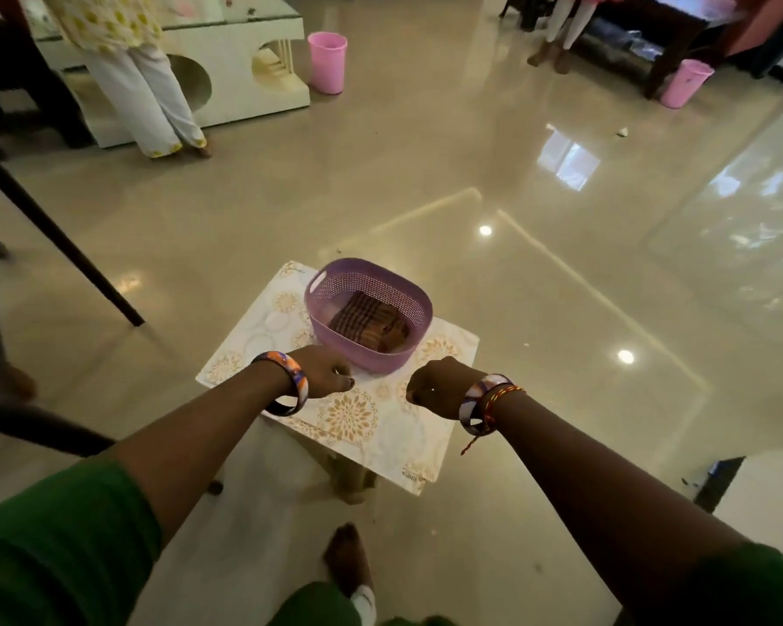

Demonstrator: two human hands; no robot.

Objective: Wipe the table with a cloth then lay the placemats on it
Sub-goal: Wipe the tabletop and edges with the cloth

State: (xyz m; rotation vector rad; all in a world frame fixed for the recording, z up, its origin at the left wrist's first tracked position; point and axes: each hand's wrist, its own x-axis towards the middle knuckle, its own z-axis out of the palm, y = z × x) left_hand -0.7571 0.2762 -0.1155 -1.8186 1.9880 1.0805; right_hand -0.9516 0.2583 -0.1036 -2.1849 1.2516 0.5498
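Both my arms reach forward and down, bare from green sleeves, a bangle on each wrist. My left hand (324,370) shows its back, fingers curled under. My right hand (435,386) is curled into a loose fist, knuckles forward. I cannot tell if either holds anything.

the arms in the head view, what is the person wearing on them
Both arms are bare from the elbow down, with green sleeves on the upper arms. The left wrist carries a wide bangle patterned in orange, blue and white. The right wrist carries a similar bangle in white, purple and orange, and beside it a red and yellow thread with a loose end hanging down.
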